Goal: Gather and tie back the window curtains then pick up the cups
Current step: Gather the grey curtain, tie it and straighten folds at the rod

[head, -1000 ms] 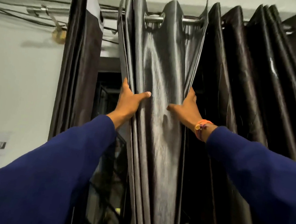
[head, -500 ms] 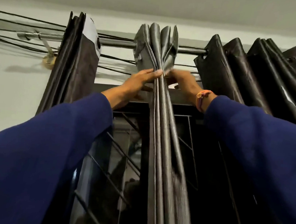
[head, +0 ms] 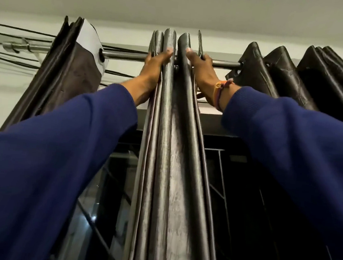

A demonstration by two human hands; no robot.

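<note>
A dark shiny middle curtain hangs bunched into tight folds from a metal rod. My left hand presses against the left side of the folds at the rod. On the right side my right hand, with a wristband, squeezes the same folds. Both hands clamp the bundle between them near its top. Another bunched curtain hangs at the left end of the rod. More folds of curtain hang at the right. No cups are in view.
Black cables run along the white wall behind the rod's left end. A dark window with a metal grille shows behind the curtains. The ceiling is close above.
My hands have slid up to the rod and the folds are pressed tighter. The view has tilted further upward.
</note>
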